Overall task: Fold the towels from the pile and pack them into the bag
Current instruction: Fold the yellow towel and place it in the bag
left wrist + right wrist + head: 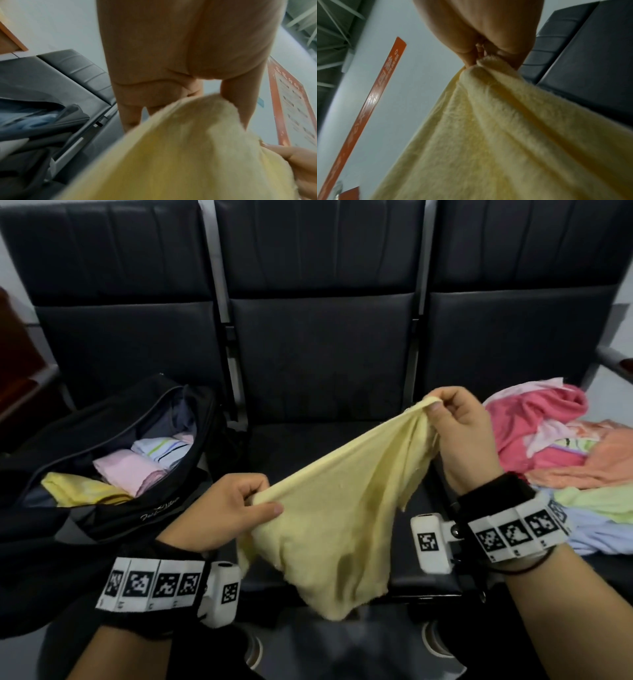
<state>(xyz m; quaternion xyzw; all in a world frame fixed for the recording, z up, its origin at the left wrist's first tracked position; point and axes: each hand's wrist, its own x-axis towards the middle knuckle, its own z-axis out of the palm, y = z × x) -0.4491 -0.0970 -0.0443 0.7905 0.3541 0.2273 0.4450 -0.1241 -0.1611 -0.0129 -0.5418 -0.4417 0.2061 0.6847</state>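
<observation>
Dark padded seats, three in a row w/ metal dividers, fill the head view; we stand over the middle one. Between our hands hangs a pale yellow towel, stretched along its top edge & sagging in loose folds over the front of the middle seat, not yet folded.

Our left hand pinches one corner, thumb on top & fingers curled under the cloth; left wrist view shows the bunched yellow terry right at the fingertips. Our right hand grips the opposite corner higher up & further back, fingers closed tight round a gathered bit of fabric. Right wrist view confirms the pinch, w/ the towel fanning out below.

On the left seat sits a black bag, zip wide open, touching the divider. Inside: a folded yellow towel, a folded pink towel & a striped white towel, packed side by side.

On the right seat lies the pile: rumpled pink, orange, light green & pale blue cloths, just beside our right wrist.

Both wrists wear black bands w/ printed marker squares & white camera units. An orange-framed sign hangs on the pale wall.
</observation>
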